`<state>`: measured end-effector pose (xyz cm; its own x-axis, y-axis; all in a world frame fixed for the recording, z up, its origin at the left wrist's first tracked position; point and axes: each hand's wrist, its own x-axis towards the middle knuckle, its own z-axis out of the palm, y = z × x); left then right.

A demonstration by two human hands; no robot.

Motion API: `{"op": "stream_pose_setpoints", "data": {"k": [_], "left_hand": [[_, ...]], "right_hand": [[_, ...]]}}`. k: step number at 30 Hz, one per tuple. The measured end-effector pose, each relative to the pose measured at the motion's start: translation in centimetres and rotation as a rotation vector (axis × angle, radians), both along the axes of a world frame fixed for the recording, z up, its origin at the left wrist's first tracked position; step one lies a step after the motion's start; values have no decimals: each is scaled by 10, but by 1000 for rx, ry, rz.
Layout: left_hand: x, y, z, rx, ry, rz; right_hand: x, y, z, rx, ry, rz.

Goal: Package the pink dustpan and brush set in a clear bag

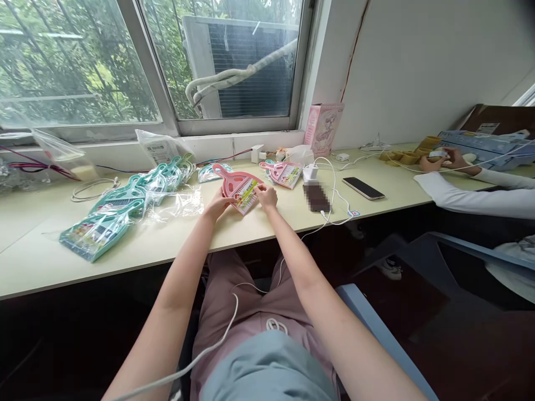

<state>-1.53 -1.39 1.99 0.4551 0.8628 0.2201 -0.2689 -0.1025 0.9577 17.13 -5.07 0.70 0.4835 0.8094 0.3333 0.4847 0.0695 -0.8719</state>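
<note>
A small pink dustpan-and-brush set (234, 185) with a colourful printed label is tilted above the table before me. My left hand (218, 204) grips its lower left side, thumb on the front. At its right edge, my right hand (266, 196) has its fingers pinched together against the printed label (246, 190). Whether those fingers hold the label or the pan's edge, I cannot tell. Just left of my left hand lies a crumpled clear plastic bag (175, 203). Behind my right hand rests another pink dustpan set (284, 172).
Several bagged teal dustpan sets (102, 229) lie overlapping at left. A phone (363, 187), a blurred dark device (316, 197) and white cables are at right. A pink box (323, 128) stands by the wall. Farther right, a co-worker's hands (438, 160) handle tape-like rolls.
</note>
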Motion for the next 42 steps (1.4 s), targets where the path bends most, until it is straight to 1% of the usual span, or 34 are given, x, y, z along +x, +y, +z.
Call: {"op": "stream_pose_setpoints", "data": {"k": [5,9,15,19,25,32,39,42], "left_hand": [[0,-5,4,-16,2,4],[0,-2,2,-23,-5,-7],[-1,4,-4,-24,-38,9],[-2,2,-2,-49,-23,6],[-2,-2,-1,-38,-19,-16],[-3,-3,0,-58,3,22],[-4,-4,1,-69,2,4],[-5,-5,1,-64,10,5]], "right_hand": [[-1,-1,1,21,47,56],[-2,-3,4,-4,34,76],[-3,-4,3,-21,-63,28],[-3,-6,4,-33,-65,30],[-4,-6,7,-19,-24,44],[-6,-10,9,24,-39,-20],[-6,-7,5,3,-168,12],[-4,-6,3,-32,-118,-6]]}}
